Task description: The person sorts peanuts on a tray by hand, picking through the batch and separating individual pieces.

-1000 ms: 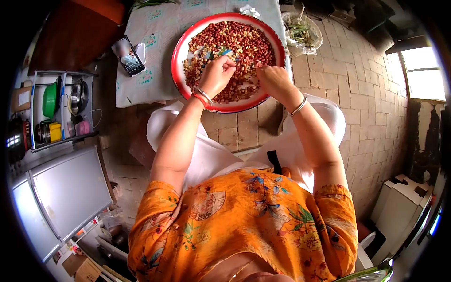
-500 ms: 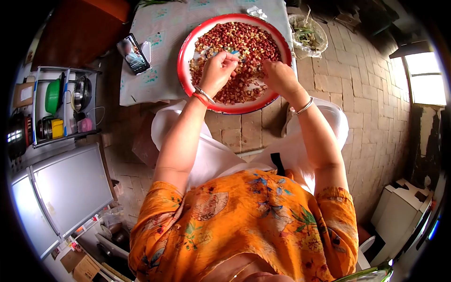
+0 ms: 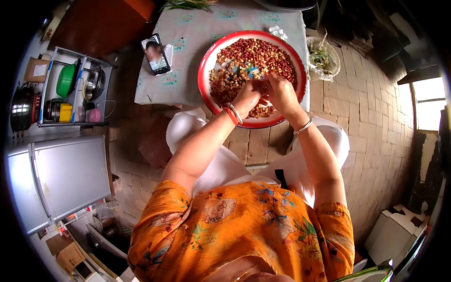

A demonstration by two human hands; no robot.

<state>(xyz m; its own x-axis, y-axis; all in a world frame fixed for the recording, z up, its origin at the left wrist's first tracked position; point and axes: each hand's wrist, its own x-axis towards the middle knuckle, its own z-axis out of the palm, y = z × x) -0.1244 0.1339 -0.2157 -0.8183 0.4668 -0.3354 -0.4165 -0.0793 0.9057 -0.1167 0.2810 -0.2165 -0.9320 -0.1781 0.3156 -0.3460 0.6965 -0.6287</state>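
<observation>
A round tray with a red rim (image 3: 205, 89) holds many red and pale kernels (image 3: 253, 50), with a blue-and-white pattern showing through near its middle. Over the tray's near half, my left hand (image 3: 250, 97) and my right hand (image 3: 283, 94) meet at the fingertips. Both have their fingers bent and pressed together; whatever is between them is too small and hidden to name. A bracelet and a red band circle my left wrist, and another bracelet my right.
The tray rests on a table with a patterned cloth (image 3: 188, 47). A phone (image 3: 155, 55) leans at its left, crumpled white paper (image 3: 278, 32) lies behind the tray, and green stalks (image 3: 190, 4) lie at the back. Right of the table stands a lined basket (image 3: 324, 58).
My hands, apart over the tray before, have come together at the fingertips. The whole view has shifted, so the table and tray appear further right and lower.
</observation>
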